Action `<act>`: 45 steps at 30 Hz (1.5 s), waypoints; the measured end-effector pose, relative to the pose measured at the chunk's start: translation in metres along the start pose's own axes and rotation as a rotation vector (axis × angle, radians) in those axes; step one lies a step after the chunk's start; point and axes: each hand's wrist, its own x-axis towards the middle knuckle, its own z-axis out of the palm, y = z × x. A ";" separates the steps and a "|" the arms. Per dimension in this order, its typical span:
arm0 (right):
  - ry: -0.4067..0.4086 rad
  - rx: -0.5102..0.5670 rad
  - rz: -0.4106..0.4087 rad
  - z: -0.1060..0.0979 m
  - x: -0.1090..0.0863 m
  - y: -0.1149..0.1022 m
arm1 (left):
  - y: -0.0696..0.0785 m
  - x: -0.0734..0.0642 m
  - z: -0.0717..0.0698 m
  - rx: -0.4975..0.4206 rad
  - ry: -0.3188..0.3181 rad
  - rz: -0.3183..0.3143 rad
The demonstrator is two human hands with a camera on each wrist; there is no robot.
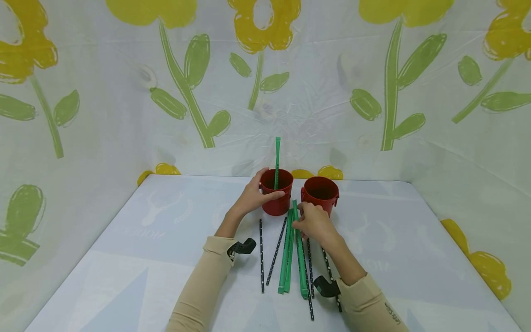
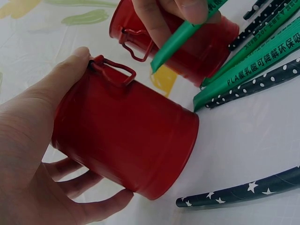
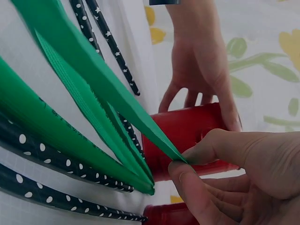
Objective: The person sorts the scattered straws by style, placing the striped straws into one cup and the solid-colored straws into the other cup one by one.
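Two red buckets stand side by side, a little apart, near the far edge of a pale counter [image 1: 124, 276]. A person's left hand [image 1: 258, 192] grasps the left bucket [image 1: 271, 207], thumb across its front and fingers around its other side. A green straw [image 1: 277, 152] stands upright inside that bucket, its upper part rising above the rim. The right hand [image 1: 317, 225] pinches the end of another green straw, the pinched straw [image 2: 176, 44], between thumb and forefinger, just in front of the right bucket [image 1: 327, 202].

On the counter, nearer the person and between the forearms, lie more green straws [image 1: 286, 253], printed with "PLA" and Chinese characters. Black straws [image 1: 262, 256] lie to both sides of them, some patterned with white dots and some with white stars. All point roughly toward the buckets.

The person wears beige sleeves [image 1: 203, 286]. Behind the counter hangs a whitish sheet [image 1: 315, 92] with large yellow flowers and green leaves.
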 end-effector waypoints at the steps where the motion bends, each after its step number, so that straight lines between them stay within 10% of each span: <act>1: 0.002 -0.002 -0.002 0.000 0.000 0.000 | 0.000 0.000 0.000 -0.003 -0.001 0.001; 45: 0.153 0.041 -0.131 -0.010 0.001 -0.003 | 0.001 -0.001 0.000 0.002 -0.002 0.006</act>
